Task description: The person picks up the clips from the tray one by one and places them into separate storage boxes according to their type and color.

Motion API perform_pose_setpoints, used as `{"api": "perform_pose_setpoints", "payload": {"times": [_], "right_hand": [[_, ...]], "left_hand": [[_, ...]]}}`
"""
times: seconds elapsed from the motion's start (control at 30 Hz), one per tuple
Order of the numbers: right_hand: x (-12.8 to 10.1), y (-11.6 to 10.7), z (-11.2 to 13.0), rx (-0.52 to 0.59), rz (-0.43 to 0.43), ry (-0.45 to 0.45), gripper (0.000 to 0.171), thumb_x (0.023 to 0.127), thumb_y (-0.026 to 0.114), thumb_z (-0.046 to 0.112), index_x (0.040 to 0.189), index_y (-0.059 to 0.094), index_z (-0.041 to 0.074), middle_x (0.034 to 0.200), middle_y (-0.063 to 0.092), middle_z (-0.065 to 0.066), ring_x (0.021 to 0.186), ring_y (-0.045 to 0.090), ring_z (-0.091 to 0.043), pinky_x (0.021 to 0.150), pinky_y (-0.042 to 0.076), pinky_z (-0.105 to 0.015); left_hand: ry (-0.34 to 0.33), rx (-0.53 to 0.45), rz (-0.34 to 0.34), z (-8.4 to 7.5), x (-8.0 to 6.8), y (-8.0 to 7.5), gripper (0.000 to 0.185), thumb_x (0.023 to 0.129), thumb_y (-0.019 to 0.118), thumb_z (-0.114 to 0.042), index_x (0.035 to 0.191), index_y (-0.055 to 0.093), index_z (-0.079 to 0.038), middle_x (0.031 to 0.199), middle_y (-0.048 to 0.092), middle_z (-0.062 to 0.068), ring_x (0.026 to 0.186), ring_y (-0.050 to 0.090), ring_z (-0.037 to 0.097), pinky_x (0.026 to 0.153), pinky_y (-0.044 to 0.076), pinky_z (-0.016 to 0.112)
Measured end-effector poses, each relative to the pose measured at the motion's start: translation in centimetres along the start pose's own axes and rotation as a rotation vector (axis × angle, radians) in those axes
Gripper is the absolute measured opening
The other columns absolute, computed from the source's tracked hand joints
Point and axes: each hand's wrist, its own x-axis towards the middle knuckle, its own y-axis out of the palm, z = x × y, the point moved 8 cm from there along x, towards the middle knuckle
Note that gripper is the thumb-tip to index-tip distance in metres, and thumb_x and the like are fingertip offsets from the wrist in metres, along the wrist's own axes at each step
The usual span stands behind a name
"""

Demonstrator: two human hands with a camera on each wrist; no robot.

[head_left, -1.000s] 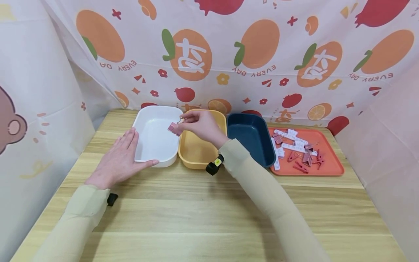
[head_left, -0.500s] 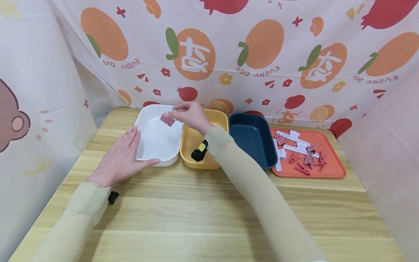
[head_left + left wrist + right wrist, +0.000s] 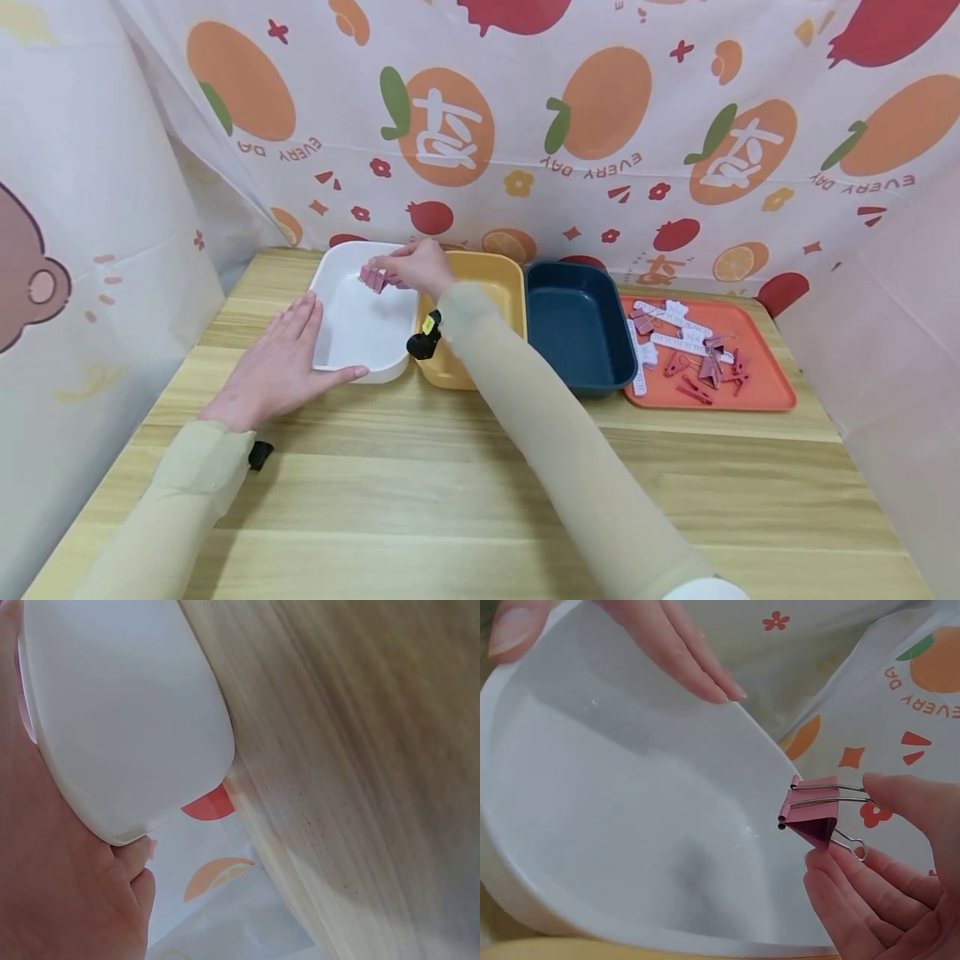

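Your right hand (image 3: 415, 265) pinches pink binder clip (image 3: 810, 814) by wire handles, above white tub (image 3: 360, 333), at tub's 12 o'clock rim. Your left hand (image 3: 281, 365), fingers flat, steadies tub's 8 o'clock corner.

Mirrored "EVERY DAY" lettering under the orange fruit prints on the backdrop cloth (image 3: 525, 125) across the upper frame, large white mirrored Chinese-style character on some oranges, "EVERY" at the right wrist view's upper right, rulers' (image 3: 678, 342) markings unreadable
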Motion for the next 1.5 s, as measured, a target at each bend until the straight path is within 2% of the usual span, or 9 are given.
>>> {"api": "perform_pose_setpoints", "payload": {"times": [0.13,0.23,0.33,0.47,0.77,0.97,1.3,1.5], "right_hand": [[0.3,0.1,0.0,0.028,-0.028,0.036,0.038,0.089,0.081,0.033,0.117,0.072,0.009,0.103,0.070,-0.001,0.083,0.071,-0.014,0.080,0.059,-0.023],[0.4,0.2,-0.3,-0.031,-0.036,0.087,0.053,0.089,0.080,0.037,0.132,0.064,0.011,0.119,0.065,-0.002,0.086,0.070,-0.013,0.089,0.057,-0.026],[0.3,0.2,-0.5,-0.093,-0.025,0.111,0.061,0.089,0.079,0.042,0.139,0.059,0.014,0.129,0.062,-0.002,0.090,0.068,-0.014,0.093,0.056,-0.030],[0.0,0.3,-0.4,-0.093,-0.012,0.090,0.059,0.090,0.078,0.044,0.140,0.061,0.017,0.129,0.063,0.000,0.094,0.065,-0.015,0.091,0.057,-0.032],[-0.9,0.3,0.6,-0.092,0.046,-0.004,0.055,0.090,0.075,0.050,0.136,0.066,0.020,0.130,0.062,0.004,0.104,0.060,-0.015,0.095,0.055,-0.041],[-1.5,0.0,0.9,-0.100,0.070,-0.070,0.056,0.092,0.073,0.050,0.136,0.066,0.017,0.133,0.062,0.003,0.114,0.057,-0.017,0.098,0.053,-0.039],[-2.7,-1.2,1.4,-0.110,0.108,-0.174,0.058,0.092,0.072,0.051,0.138,0.065,0.016,0.123,0.066,0.005,0.109,0.058,-0.012,0.091,0.055,-0.031],[-3.6,-2.2,1.6,-0.080,0.123,-0.186,0.059,0.093,0.071,0.050,0.140,0.063,0.016,0.127,0.067,0.003,0.112,0.059,-0.012,0.094,0.054,-0.034]], "left_hand": [[0.005,0.004,-0.011,0.0,0.1,-0.1,0.125,0.086,0.054,-0.080,0.156,0.010,0.013,0.165,0.003,0.029,0.151,0.006,0.046,0.122,0.005,0.057],[0.005,0.003,-0.010,0.0,0.0,-0.1,0.125,0.086,0.055,-0.080,0.156,0.010,0.013,0.165,0.003,0.029,0.151,0.006,0.046,0.122,0.005,0.056],[0.001,0.001,-0.008,0.1,0.0,0.0,0.125,0.086,0.055,-0.080,0.156,0.010,0.014,0.165,0.004,0.030,0.151,0.006,0.046,0.122,0.006,0.057],[-0.008,-0.001,-0.004,0.1,-0.1,0.1,0.125,0.086,0.054,-0.080,0.156,0.010,0.013,0.165,0.003,0.029,0.151,0.006,0.046,0.122,0.006,0.057],[-0.011,-0.005,-0.002,0.1,-0.1,0.0,0.126,0.086,0.054,-0.081,0.156,0.009,0.013,0.165,0.002,0.029,0.151,0.006,0.046,0.122,0.006,0.057],[-0.012,-0.018,-0.002,0.0,-0.2,0.0,0.125,0.086,0.054,-0.080,0.157,0.008,0.012,0.165,0.002,0.029,0.152,0.005,0.045,0.122,0.006,0.057],[-0.015,-0.019,0.003,0.1,-0.2,0.2,0.125,0.087,0.054,-0.080,0.157,0.007,0.012,0.165,-0.001,0.029,0.152,0.003,0.045,0.122,0.004,0.056],[-0.009,-0.021,0.000,0.0,-0.2,0.2,0.125,0.086,0.055,-0.079,0.157,0.006,0.012,0.165,-0.001,0.029,0.152,0.003,0.045,0.123,0.003,0.055]]}}
